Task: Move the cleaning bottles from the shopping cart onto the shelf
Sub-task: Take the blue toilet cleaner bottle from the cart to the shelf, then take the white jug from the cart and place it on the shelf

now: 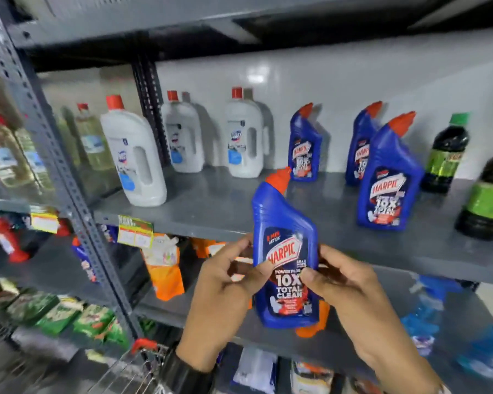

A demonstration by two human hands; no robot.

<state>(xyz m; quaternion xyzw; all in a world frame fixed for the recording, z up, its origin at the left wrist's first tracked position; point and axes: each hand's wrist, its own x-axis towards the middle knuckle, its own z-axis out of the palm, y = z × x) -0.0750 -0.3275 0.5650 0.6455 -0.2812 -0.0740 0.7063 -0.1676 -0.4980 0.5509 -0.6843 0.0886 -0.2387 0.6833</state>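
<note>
A blue Harpic bottle [285, 223] with an orange-red cap is held upright in front of the grey shelf [219, 203], just below its front edge. My left hand [225, 291] grips its left side and my right hand [350, 291] its right side, thumbs on the label. On the shelf stand three more blue Harpic bottles [389, 177], three white bottles with red caps [134, 155] and two dark bottles with green labels [487, 200]. The wire rim of the shopping cart [143, 362] with a red corner shows at the bottom left.
A perforated grey upright [54, 155] divides the shelving at left, with yellowish bottles [26, 155] beyond it. Lower shelves hold orange pouches [165, 268], green packets [54, 311] and blue spray bottles [427, 308]. Bare shelf surface lies between the white bottles and the Harpic bottles.
</note>
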